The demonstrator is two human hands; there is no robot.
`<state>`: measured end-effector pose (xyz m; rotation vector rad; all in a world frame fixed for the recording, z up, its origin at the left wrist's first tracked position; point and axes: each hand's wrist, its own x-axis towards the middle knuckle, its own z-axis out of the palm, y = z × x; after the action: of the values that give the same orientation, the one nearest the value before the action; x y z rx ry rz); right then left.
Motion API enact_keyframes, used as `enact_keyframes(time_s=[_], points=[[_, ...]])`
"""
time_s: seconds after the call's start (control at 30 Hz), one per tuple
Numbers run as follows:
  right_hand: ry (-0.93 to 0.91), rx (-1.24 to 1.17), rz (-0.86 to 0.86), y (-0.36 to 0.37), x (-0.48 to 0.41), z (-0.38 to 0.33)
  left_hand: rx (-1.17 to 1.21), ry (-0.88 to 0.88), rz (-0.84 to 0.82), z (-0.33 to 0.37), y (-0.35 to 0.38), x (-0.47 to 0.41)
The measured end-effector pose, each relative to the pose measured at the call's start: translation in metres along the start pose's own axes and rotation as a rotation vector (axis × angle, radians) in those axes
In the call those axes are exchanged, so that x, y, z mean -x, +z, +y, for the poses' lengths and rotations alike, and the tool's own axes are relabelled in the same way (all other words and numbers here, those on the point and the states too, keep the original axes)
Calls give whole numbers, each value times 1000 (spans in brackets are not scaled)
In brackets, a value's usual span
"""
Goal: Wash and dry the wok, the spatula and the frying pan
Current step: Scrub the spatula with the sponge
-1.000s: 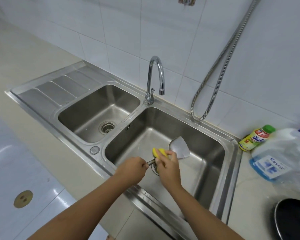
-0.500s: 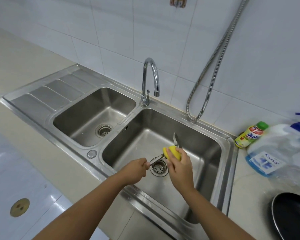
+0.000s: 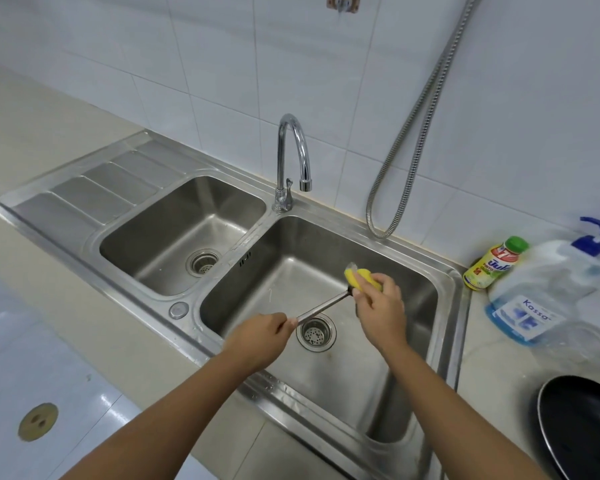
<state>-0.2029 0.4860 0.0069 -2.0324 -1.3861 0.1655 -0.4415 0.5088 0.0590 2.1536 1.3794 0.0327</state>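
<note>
Head view, looking down into the right basin [image 3: 413, 306] of a steel double sink. Gripped in the left hand [image 3: 257, 336], fingers curled round the handle's end: the spatula [image 3: 323, 306], shaft slanting up and away toward the right hand [image 3: 381, 313], held in the air above the basin floor. Wrapped round the blade end by the right hand, thumb and fingers pinching it: a yellow sponge [image 3: 359, 277], hiding nearly all of the blade. Just below the shaft, between the two hands: the drain strainer [image 3: 316, 332], apart from the spatula. Open basin floor ahead of and to the left of both hands, up to the far wall; near rim just under the left wrist. Beyond the hands, behind the divider: the tap [image 3: 291, 157], spout turned toward the right basin, well above the sponge. Left of the left hand: the second basin [image 3: 174, 237] and a ribbed drainboard [image 3: 94, 192]. Right of the right hand, past the sink's rim on the worktop [image 3: 499, 375]: a green-capped bottle [image 3: 494, 265], a big clear jug [image 3: 548, 289] with a blue pump, and nearer, at the frame's corner, the black frying pan [image 3: 582, 427], cut off by the edge. Hanging on the tiled wall beyond the right hand: a looped metal hose [image 3: 413, 133].
</note>
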Motion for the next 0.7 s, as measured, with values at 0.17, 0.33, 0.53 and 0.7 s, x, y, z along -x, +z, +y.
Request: enact_keyframes(time_s=[0.17, 0.33, 0.53, 0.7], points=[[232, -108, 45, 1, -23, 11, -168, 114, 22, -2, -1, 2], [119, -75, 2, 8, -15, 5, -181, 95, 48, -10, -3, 3], [337, -183, 92, 7, 2, 20, -91, 54, 70, 0, -5, -1], [390, -213, 119, 1, 18, 37, -41, 76, 16, 12, -4, -11]])
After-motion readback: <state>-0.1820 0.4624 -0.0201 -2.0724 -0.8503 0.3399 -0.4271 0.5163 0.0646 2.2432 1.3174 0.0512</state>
